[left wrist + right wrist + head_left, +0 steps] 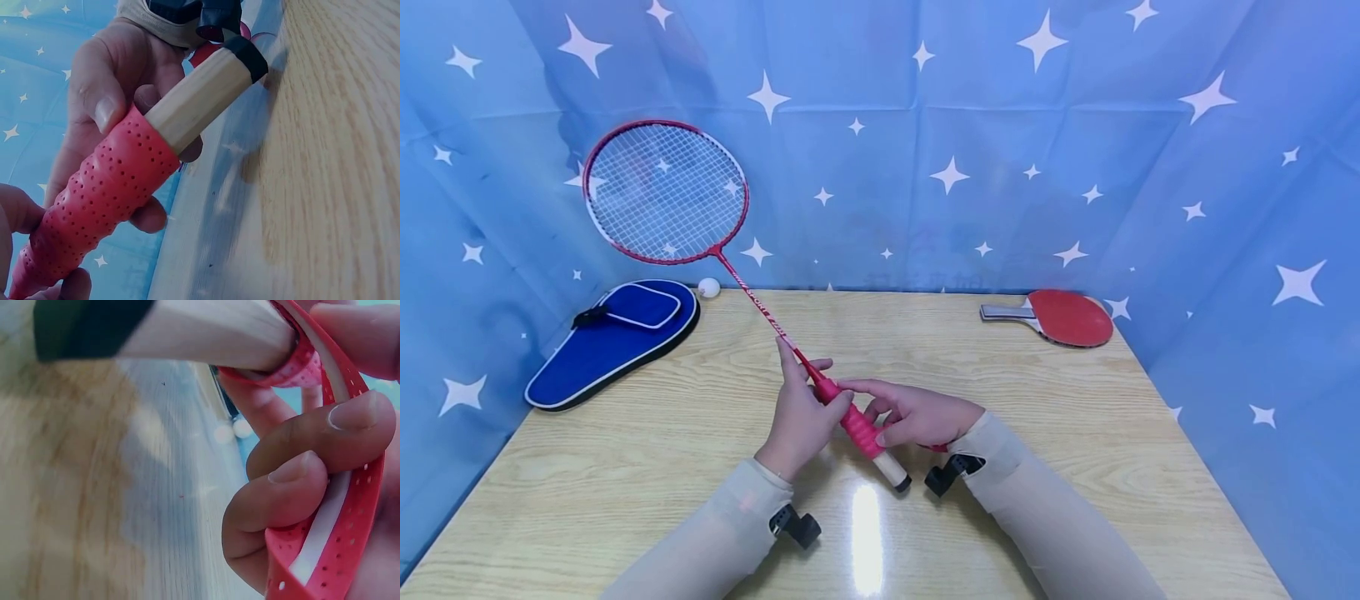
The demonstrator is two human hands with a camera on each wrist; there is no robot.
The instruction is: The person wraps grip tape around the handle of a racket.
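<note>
A red-and-white badminton racket (pixel 666 192) is held up at a slant, its head at the upper left. My left hand (pixel 797 425) grips it around the top of the handle. Perforated red grip tape (pixel 861 431) is wound round most of the handle, leaving bare pale wood (pixel 891 469) above the black butt cap (pixel 249 57). Beside the lower wraps, my right hand (pixel 928 414) holds the loose length of tape (pixel 350 512) between curled fingers, its white middle strip showing in the right wrist view. The right thumb (pixel 107 106) rests on the wound tape's edge.
On the wooden table (pixel 715 450), a blue paddle case (pixel 617 342) lies at the left, with a white ball (pixel 708 287) by it. A red table tennis paddle (pixel 1070 317) lies at the back right. A star-patterned blue curtain (pixel 865 150) surrounds the table.
</note>
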